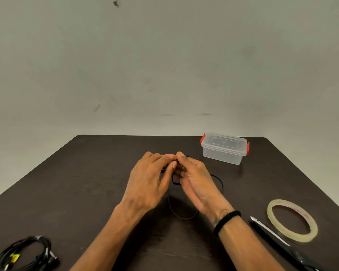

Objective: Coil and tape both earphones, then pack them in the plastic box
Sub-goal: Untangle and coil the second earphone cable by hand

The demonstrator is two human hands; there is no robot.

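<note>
While both hands met above the middle of the desk (86,173), the left hand (151,182) and right hand (194,180) pinched a black earphone cord (176,179) between their fingertips, the held loops hanging roughly upright between the palms. Its loose tail (182,217) curved down onto the desk toward the near edge, and another arc (218,180) swung out to the right. A second earphone (25,253), already coiled, lay at the near left corner. A closed box (224,148) sat near the far edge, right of centre, its long axis running left to right. Tape (292,220) lay flat near the right edge, with scissors (278,239) just beside it, blades pointing away. Bare desk stretched across the left half.
</note>
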